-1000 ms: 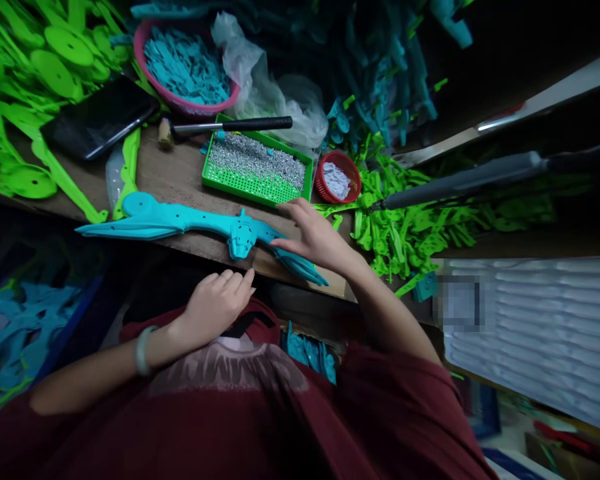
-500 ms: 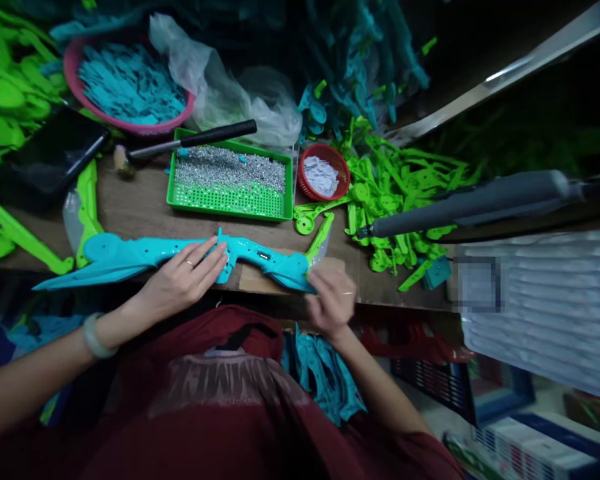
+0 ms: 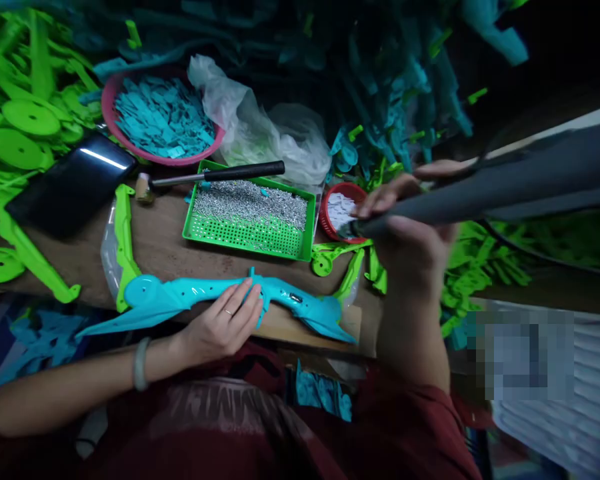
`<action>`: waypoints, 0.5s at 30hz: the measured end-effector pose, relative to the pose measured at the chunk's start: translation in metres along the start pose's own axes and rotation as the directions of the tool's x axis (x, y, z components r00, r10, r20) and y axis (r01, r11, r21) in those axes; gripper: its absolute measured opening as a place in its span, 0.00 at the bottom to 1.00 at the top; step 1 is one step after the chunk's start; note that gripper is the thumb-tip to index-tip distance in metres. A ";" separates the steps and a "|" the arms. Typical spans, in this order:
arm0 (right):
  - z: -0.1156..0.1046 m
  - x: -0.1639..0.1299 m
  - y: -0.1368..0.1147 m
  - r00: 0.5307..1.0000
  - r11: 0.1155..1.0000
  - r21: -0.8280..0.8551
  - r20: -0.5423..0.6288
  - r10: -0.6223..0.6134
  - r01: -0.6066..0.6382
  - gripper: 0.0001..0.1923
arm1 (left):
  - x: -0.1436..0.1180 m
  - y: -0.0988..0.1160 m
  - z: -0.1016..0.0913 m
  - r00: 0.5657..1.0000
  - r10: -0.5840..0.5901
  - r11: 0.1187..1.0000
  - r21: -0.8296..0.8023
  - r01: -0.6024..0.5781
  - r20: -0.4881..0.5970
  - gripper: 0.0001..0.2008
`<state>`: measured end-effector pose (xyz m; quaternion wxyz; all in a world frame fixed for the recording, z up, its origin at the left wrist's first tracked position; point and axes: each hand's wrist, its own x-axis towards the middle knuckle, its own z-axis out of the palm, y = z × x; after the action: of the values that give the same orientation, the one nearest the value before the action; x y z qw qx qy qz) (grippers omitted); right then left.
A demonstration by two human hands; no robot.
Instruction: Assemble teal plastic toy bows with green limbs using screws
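A blue plastic toy bow (image 3: 173,293) lies across the front of the bench, a bright green limb with a clear grey strip at each end. My left hand (image 3: 230,319) rests on its middle, fingers together and bent over the body; the thumb is hidden. At the right, my right hand (image 3: 420,247) is wrapped round the front part of a grey electric screwdriver (image 3: 505,180), its tip pointing left in front of a red basket (image 3: 325,223) of white pieces. The screwdriver is raised, apart from the bow.
A green tray (image 3: 250,250) of small silver screws stands behind the bow, a hammer (image 3: 230,171) across its rim. Further back are a pink basin (image 3: 111,110) of blue pieces and a plastic bag (image 3: 300,143). A black phone (image 3: 75,183) and green parts (image 3: 30,120) lie left.
My right hand has left the bow's right end, moved up and right, and taken hold of the screwdriver. My left hand stays on the bow's middle. The view has shifted.
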<state>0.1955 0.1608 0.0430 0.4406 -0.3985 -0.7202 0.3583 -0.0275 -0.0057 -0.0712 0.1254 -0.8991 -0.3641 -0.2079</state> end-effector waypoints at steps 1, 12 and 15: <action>0.018 0.007 0.004 1.000 1.000 0.021 0.005 -0.014 0.014 0.21 | 0.002 0.003 0.000 1.000 -0.013 1.000 -0.015 0.013 0.012 0.17; 0.071 0.018 0.017 0.957 0.922 0.317 -0.252 -0.144 0.222 0.11 | 0.024 -0.108 -0.056 0.951 -0.153 0.948 -0.231 0.218 0.270 0.16; 0.067 0.013 0.012 0.961 0.917 0.344 -0.249 -0.117 0.201 0.10 | 0.058 -0.146 -0.035 0.843 -0.128 0.936 -0.216 0.277 0.522 0.16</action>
<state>0.1327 0.1662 0.0137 0.6129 -0.2868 -0.6169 0.4019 -0.1033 0.1187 -0.0029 -0.1261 -0.8864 -0.4443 -0.0299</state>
